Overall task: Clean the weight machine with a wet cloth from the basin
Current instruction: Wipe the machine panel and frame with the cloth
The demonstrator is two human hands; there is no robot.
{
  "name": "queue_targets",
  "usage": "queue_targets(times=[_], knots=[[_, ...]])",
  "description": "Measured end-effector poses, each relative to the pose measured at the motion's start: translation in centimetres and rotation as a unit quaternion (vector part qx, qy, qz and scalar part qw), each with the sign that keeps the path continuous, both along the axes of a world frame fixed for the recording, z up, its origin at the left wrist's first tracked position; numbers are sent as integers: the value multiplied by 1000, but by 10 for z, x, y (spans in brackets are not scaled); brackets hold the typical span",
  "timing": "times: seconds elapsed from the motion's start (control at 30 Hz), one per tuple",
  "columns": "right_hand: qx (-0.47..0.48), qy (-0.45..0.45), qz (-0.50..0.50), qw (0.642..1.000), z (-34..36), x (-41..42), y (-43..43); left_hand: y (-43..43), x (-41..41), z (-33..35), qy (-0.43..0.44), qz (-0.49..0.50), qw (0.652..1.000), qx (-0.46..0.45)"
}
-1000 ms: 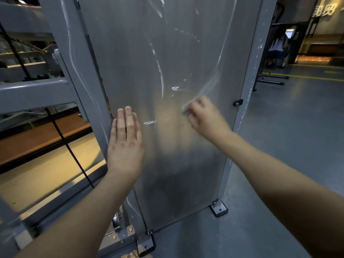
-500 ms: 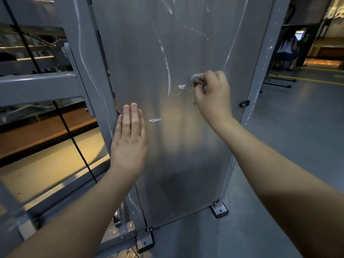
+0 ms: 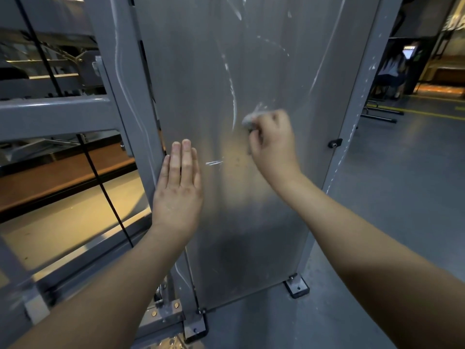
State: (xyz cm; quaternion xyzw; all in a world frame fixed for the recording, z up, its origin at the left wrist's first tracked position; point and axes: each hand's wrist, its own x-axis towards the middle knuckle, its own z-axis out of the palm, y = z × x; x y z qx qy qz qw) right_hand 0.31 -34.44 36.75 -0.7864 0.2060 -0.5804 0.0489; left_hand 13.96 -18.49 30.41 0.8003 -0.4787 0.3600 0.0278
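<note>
My right grip (image 3: 273, 144) is curled tight round the wadded cloth (image 3: 250, 120), which sticks out at the upper left of the knuckles and is pressed against the grey panel (image 3: 271, 54) of the weight machine, about mid-height and a little right of the panel's centre. My left grip (image 3: 180, 182) holds nothing. It lies flat with the fingers straight and together, palm on the panel's left margin just beside the frame post (image 3: 118, 71); I take it to be bracing. The next stroke turns on the dirt that lies to the left of the cloth. A long white streak (image 3: 233, 96) rises from just beside the wad, its long axis close to vertical and bowing leftward toward the top. A short white dash (image 3: 214, 162) lies level, down and to the left, between the two grips. The dash is nearer my left fingertips, but only the right grip has the cloth, so I judge the right should do the work: up along the streak, or down and left across to the dash. More faint smears run above and to the right. The cloth is blurred, so I cannot tell how wet it is. The basin is out of view.
</note>
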Motion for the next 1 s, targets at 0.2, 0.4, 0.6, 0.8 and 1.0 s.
queue_targets(times=[0.2, 0.4, 0.6, 0.8, 1.0], knots=[[-78, 124, 24, 989, 7, -14, -4, 2, -2, 1, 9, 1, 1000, 11], [-14, 29, 8, 999, -1, 8, 6, 1, 0, 1, 6, -5, 1000, 1], [-104, 186, 48, 976, -4, -5, 7, 0, -2, 0, 6, -9, 1000, -8], [-7, -21, 13, 1000, 17, 12, 6, 1, 0, -1, 3, -11, 1000, -6], [-138, 242, 86, 957, -6, 0, 15, 1, -1, -1, 9, -18, 1000, -13]])
